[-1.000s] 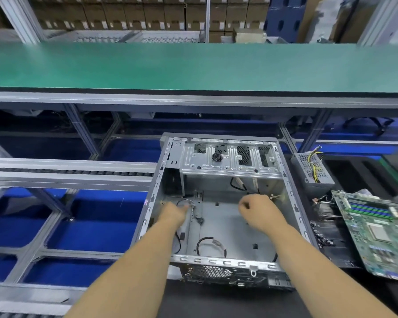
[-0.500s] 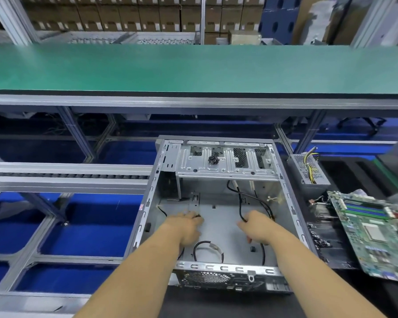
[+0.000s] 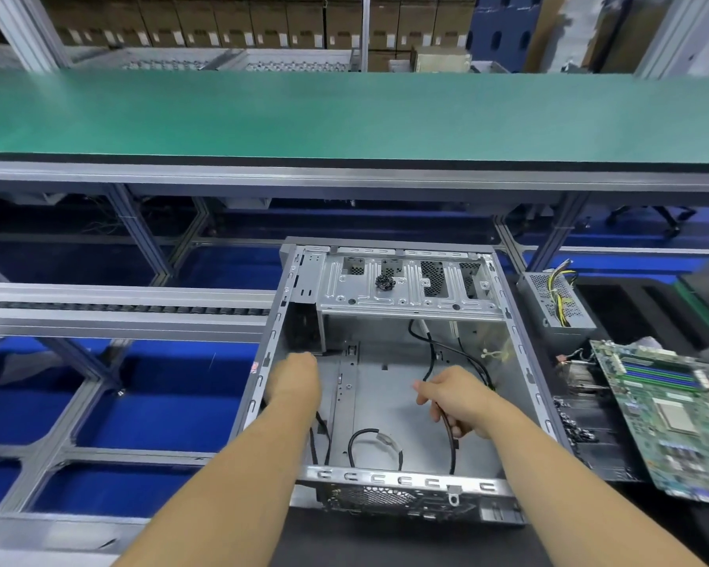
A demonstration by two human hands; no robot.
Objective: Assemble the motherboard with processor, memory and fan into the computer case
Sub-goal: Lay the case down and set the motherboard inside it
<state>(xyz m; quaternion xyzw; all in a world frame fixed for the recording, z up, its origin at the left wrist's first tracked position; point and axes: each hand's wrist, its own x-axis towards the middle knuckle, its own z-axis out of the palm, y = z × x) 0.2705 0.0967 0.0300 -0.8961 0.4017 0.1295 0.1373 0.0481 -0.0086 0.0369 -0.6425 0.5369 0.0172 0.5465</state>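
Both hands are down inside the computer case point(image 3: 520, 386). The right hand point(image 3: 459, 399) has its fingers curled round a thin black cable point(image 3: 451, 439) and pinches it near the middle of the case floor. The cable runs on up toward the back of the case and down toward its front wall. The left hand point(image 3: 297, 382) is near the left wall of the case. Only its back shows, so I cannot tell if its fingers are spread or curled, or if it holds anything. Two more black wires hang just under it. A small looped cable point(image 3: 369, 441) lies on the case floor near the front wall, between the two arms. The cables look soft and bendy, so they should move easily, but a hard tug could hurt their ends. The case looks like thin stiff metal with sharp edges, so fingers need care there. The motherboard point(image 3: 672, 419) is not in the case yet. It lies on the bench to the right of the case. It looks flat, stiff and light, but easy to break, so it is best held by its bare edges, not by the small parts on top. A grey power supply point(image 3: 557, 300) sits beyond the case's back right corner.
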